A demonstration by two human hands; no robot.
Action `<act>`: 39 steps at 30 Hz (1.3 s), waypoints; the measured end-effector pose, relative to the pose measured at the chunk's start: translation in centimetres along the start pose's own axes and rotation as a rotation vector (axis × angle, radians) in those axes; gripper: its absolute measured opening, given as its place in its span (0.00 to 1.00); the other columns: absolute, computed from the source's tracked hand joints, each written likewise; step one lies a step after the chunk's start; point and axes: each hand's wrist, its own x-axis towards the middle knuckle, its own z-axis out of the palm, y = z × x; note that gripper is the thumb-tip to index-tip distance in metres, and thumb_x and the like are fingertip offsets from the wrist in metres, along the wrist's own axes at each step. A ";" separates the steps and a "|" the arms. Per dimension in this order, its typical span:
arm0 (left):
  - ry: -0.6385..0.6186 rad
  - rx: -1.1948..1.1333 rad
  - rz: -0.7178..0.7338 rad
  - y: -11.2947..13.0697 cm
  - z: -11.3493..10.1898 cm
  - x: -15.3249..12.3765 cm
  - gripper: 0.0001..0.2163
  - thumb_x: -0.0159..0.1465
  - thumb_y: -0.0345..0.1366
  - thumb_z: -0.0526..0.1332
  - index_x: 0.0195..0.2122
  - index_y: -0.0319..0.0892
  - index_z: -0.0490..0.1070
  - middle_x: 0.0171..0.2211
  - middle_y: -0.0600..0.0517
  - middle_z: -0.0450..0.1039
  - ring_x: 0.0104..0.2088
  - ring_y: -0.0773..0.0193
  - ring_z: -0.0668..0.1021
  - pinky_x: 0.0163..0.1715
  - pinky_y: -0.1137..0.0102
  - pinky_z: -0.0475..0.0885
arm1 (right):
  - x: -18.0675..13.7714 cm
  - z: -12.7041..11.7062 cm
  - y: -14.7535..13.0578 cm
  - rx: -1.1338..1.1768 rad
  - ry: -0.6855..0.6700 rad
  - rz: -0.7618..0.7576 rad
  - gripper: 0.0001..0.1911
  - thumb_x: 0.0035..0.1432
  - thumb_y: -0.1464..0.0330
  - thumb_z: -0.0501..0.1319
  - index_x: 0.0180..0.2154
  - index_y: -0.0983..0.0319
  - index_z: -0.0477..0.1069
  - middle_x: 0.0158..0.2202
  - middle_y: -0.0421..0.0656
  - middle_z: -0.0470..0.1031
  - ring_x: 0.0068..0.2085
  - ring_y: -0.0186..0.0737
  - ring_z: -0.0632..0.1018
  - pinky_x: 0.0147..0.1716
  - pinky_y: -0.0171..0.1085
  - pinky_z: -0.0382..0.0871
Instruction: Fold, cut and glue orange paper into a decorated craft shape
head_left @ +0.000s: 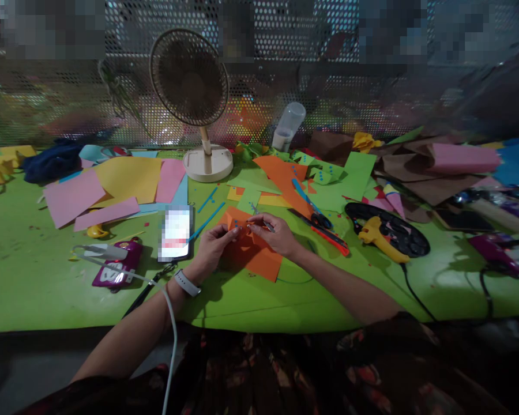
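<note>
An orange sheet of paper [259, 262] lies on the green table, with a smaller orange piece that carries small blue dots above it. My left hand [214, 245] is closed on the edge of the orange paper, thumb on top. Just right of it, my right hand [277, 233] makes a pinch over the dotted part. Something thin and greyish shows at its fingers, too small to name. Thin blue paper strips [207, 221] lie left of the hands. To the right are scissors [313, 207] with blue blades and an orange-handled cutter [331, 239].
A phone [175, 233] lies beside my left wrist, where a white cable [172, 323] crosses. A yellow glue gun [383, 239] rests on a black tray [417, 236]. A fan [207, 164], coloured papers [127, 178] and a bottle [289, 124] stand or lie farther back.
</note>
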 end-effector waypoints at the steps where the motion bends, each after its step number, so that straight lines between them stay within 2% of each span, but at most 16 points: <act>1: -0.010 -0.036 -0.017 0.0 0.0 0.0 0.11 0.50 0.41 0.74 0.27 0.41 0.77 0.25 0.55 0.76 0.25 0.71 0.73 0.28 0.74 0.68 | 0.1 0.0 0.1 0.027 0.003 0.012 0.13 0.54 0.60 0.65 0.38 0.61 0.75 0.36 0.43 0.79 0.37 0.37 0.78 0.40 0.37 0.72; 6: -0.009 -0.225 -0.071 0.1 0.2 0.1 0.14 0.48 0.41 0.75 0.32 0.41 0.78 0.30 0.53 0.78 0.29 0.66 0.77 0.32 0.70 0.72 | 0.0 0.1 0.2 0.043 -0.038 0.024 0.13 0.54 0.59 0.66 0.39 0.61 0.76 0.36 0.43 0.78 0.37 0.37 0.78 0.41 0.38 0.72; 10: 0.016 -0.306 -0.072 0.1 0.1 0.6 0.17 0.52 0.46 0.73 0.37 0.40 0.78 0.31 0.50 0.79 0.32 0.62 0.79 0.34 0.69 0.74 | -0.3 0.3 0.2 0.002 -0.067 -0.011 0.12 0.55 0.60 0.65 0.39 0.60 0.76 0.37 0.43 0.79 0.39 0.38 0.78 0.43 0.39 0.71; 14: 0.154 -0.380 -0.064 0.2 -0.3 1.1 0.17 0.53 0.46 0.71 0.41 0.45 0.77 0.31 0.51 0.79 0.30 0.65 0.79 0.27 0.72 0.73 | -0.2 0.0 0.3 0.005 0.013 0.009 0.13 0.55 0.59 0.65 0.38 0.60 0.76 0.36 0.42 0.78 0.39 0.38 0.78 0.42 0.38 0.71; 18: 0.247 -0.289 -0.010 0.4 -0.5 1.1 0.14 0.50 0.42 0.74 0.36 0.44 0.77 0.33 0.51 0.79 0.34 0.66 0.81 0.29 0.75 0.73 | 0.3 -1.0 0.3 -0.008 0.126 0.020 0.13 0.54 0.58 0.66 0.38 0.59 0.76 0.34 0.42 0.77 0.35 0.37 0.76 0.38 0.37 0.71; 22: 0.222 -0.124 0.009 0.6 -0.5 0.6 0.15 0.52 0.45 0.73 0.33 0.40 0.78 0.30 0.49 0.80 0.32 0.67 0.80 0.28 0.76 0.70 | 0.6 -1.7 -0.1 -0.010 0.184 0.029 0.14 0.53 0.58 0.66 0.37 0.60 0.75 0.33 0.42 0.76 0.34 0.37 0.75 0.37 0.38 0.70; 27: 0.185 -0.040 0.051 0.5 -0.5 0.4 0.12 0.51 0.43 0.73 0.28 0.40 0.76 0.27 0.51 0.78 0.28 0.67 0.78 0.30 0.72 0.69 | 0.4 -1.8 -0.5 0.006 0.172 0.032 0.13 0.53 0.59 0.66 0.37 0.60 0.76 0.33 0.42 0.76 0.34 0.36 0.75 0.37 0.37 0.70; 29: 0.161 -0.044 0.059 0.4 -0.4 0.4 0.14 0.55 0.46 0.70 0.23 0.41 0.74 0.25 0.51 0.77 0.26 0.67 0.76 0.30 0.70 0.70 | 0.3 -1.8 -0.6 0.008 0.161 0.037 0.13 0.53 0.59 0.66 0.37 0.60 0.76 0.33 0.42 0.76 0.33 0.36 0.74 0.36 0.37 0.70; 32: 0.159 -0.020 0.127 0.5 -0.5 0.4 0.22 0.63 0.53 0.59 0.19 0.43 0.70 0.22 0.49 0.73 0.25 0.64 0.75 0.30 0.67 0.70 | 0.2 -1.9 -0.7 0.002 0.108 0.042 0.12 0.53 0.60 0.66 0.37 0.61 0.76 0.32 0.42 0.77 0.33 0.36 0.75 0.35 0.37 0.70; 34: 0.207 0.042 0.256 0.8 -0.5 0.2 0.19 0.65 0.51 0.59 0.24 0.44 0.72 0.25 0.50 0.73 0.29 0.63 0.76 0.34 0.66 0.71 | 0.1 -2.0 -0.8 -0.011 0.034 0.036 0.11 0.54 0.61 0.66 0.36 0.61 0.76 0.34 0.43 0.78 0.35 0.37 0.76 0.37 0.37 0.71; 36: 0.219 0.151 0.380 1.3 -0.5 -0.1 0.11 0.64 0.48 0.62 0.35 0.46 0.75 0.36 0.49 0.76 0.39 0.61 0.76 0.42 0.66 0.70 | 0.0 -2.0 -0.8 -0.039 -0.048 0.035 0.10 0.55 0.61 0.65 0.36 0.61 0.77 0.35 0.43 0.79 0.36 0.37 0.77 0.40 0.38 0.71; 38: 0.126 0.272 0.435 1.7 -0.3 -0.4 0.11 0.64 0.46 0.62 0.42 0.47 0.76 0.46 0.47 0.75 0.48 0.58 0.75 0.51 0.64 0.67 | -0.2 -1.9 -0.9 -0.072 -0.121 0.035 0.10 0.56 0.61 0.64 0.36 0.60 0.77 0.36 0.43 0.80 0.37 0.37 0.78 0.40 0.39 0.71; 39: 0.054 0.328 0.439 1.9 -0.3 -0.6 0.11 0.65 0.46 0.61 0.43 0.47 0.76 0.48 0.46 0.75 0.49 0.57 0.74 0.52 0.63 0.66 | -0.3 -1.9 -0.9 -0.083 -0.155 0.034 0.10 0.56 0.61 0.64 0.37 0.60 0.77 0.36 0.42 0.80 0.37 0.37 0.78 0.40 0.39 0.71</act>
